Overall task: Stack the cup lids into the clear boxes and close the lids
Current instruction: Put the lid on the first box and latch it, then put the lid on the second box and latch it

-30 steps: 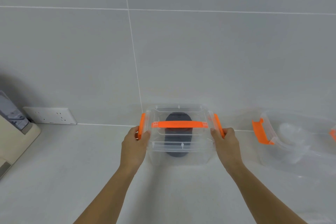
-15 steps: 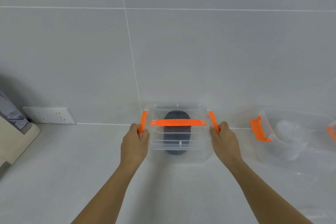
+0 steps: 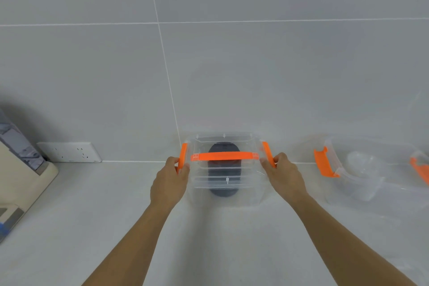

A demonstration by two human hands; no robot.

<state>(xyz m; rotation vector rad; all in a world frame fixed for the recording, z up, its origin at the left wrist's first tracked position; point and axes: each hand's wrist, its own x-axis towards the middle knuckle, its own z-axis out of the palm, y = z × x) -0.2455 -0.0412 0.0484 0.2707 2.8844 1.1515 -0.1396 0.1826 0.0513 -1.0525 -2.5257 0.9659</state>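
Observation:
A clear box (image 3: pixel 228 197) with its lid on stands on the white counter against the tiled wall. An orange carry handle (image 3: pixel 224 156) lies across its lid. A dark stack of cup lids (image 3: pixel 224 184) shows through the plastic. My left hand (image 3: pixel 169 184) grips the box's left side with fingers over the left orange latch (image 3: pixel 183 155). On the opposite side my right hand (image 3: pixel 284 177) holds the box at the right orange latch (image 3: pixel 267 153). A second clear box (image 3: pixel 376 183) to the right stands open with clear cup lids (image 3: pixel 361 165) inside.
The second box's orange latches (image 3: pixel 323 165) hang open. A white wall socket (image 3: pixel 69 152) sits low on the wall at left. A beige appliance (image 3: pixel 21 176) stands at the far left edge of the counter.
Both hands have pushed the closed box a little farther back toward the wall, keeping their hold on its latches. The open box at right has not moved.

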